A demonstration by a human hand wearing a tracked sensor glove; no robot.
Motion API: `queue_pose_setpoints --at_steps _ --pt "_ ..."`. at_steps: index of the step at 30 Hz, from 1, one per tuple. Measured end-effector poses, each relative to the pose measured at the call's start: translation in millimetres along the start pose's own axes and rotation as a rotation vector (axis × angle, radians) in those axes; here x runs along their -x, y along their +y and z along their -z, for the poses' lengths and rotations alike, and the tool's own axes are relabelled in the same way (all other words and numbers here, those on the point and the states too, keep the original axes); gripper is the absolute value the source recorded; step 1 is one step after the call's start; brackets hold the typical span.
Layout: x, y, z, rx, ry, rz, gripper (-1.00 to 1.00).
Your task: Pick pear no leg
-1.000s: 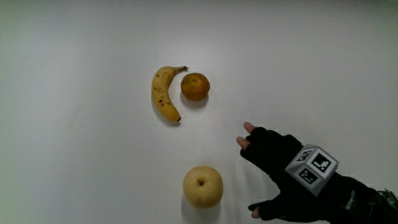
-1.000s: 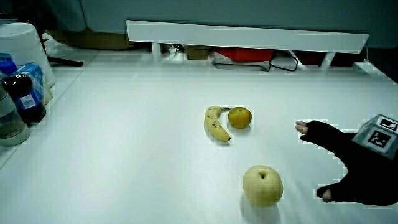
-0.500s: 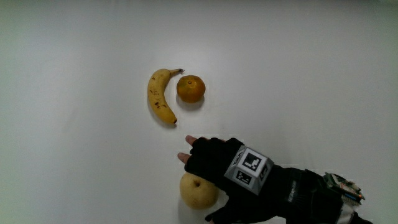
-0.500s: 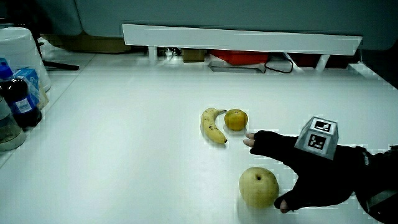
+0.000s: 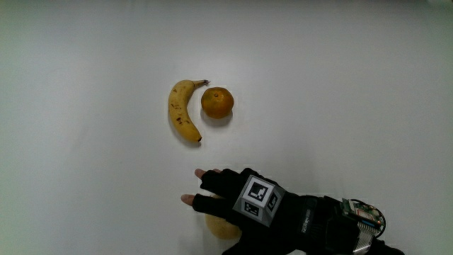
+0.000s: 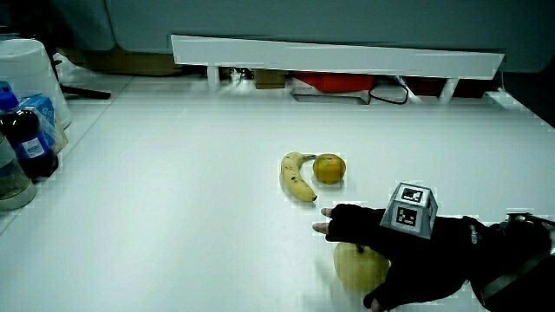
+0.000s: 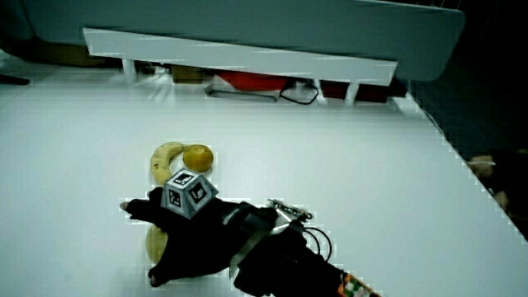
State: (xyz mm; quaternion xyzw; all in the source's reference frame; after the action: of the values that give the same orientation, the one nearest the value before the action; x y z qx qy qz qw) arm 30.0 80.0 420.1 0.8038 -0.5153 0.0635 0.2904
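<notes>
The pale yellow pear [image 5: 215, 226] lies on the white table, nearer to the person than the banana and the orange. In the main view the gloved hand [image 5: 228, 201] covers most of the pear. In both side views the hand [image 6: 364, 228] [image 7: 176, 224] lies over the top of the pear [image 6: 355, 268] [image 7: 154, 242]. Its fingers are stretched out flat and its thumb hangs down beside the fruit. The fingers are not closed around the pear. The patterned cube [image 5: 255, 200] sits on the back of the hand.
A banana [image 5: 180, 112] and an orange [image 5: 217, 102] lie side by side, farther from the person than the pear. A dark bottle [image 6: 31, 132] and a white tub [image 6: 31, 69] stand at the table's edge. The low partition [image 6: 338, 55] runs along the table.
The hand has moved from beside the pear to over it, first reaching its edge, now covering most of it with fingers extended. The fruit has not moved.
</notes>
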Motion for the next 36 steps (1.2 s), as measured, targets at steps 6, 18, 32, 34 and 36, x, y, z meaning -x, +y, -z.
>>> queue_pose_setpoints --at_steps 6,18,32,34,36 --pt "4 1 -2 -0.031 -0.046 0.005 0.13" --pt "4 5 1 -0.070 -0.032 0.003 0.88" --pt "3 -26 -43 -0.140 -0.062 -0.009 1.00" --pt "2 -33 -53 -0.154 -0.062 -0.012 1.00" --pt "1 -39 -64 -0.173 -0.076 -0.015 1.00"
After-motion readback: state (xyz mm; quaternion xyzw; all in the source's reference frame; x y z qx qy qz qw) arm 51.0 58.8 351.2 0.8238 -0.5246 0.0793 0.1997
